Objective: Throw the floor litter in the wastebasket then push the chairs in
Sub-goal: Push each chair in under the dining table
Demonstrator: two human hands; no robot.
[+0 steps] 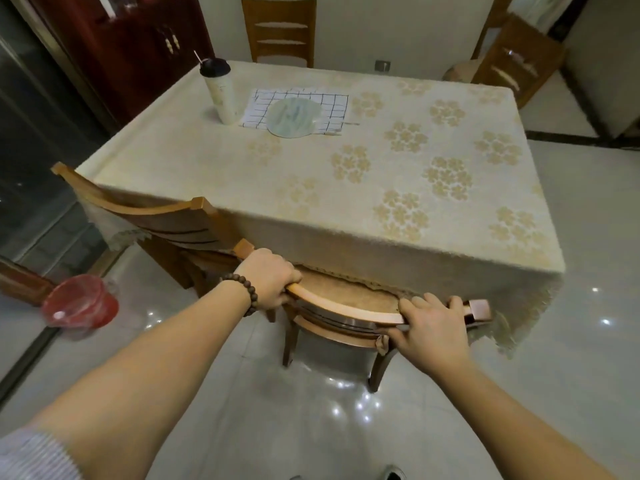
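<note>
A wooden chair (349, 315) stands at the near side of the table (311, 188), its seat partly under the hanging tablecloth. My left hand (268, 277) grips the left end of its curved top rail. My right hand (431, 322) grips the right end of the same rail. A second wooden chair (149, 216) stands to its left, close against the table's near-left corner. A red wastebasket (81, 301) with a clear plastic liner stands on the floor at the left. I see no litter on the visible floor.
On the table are a tall white cup with a black lid (220, 90), a checked cloth (298, 105) and a pale plate (293, 116). Another chair (278, 31) stands at the far side, one more (516, 60) at the far right. A dark red cabinet (138, 39) fills the back left.
</note>
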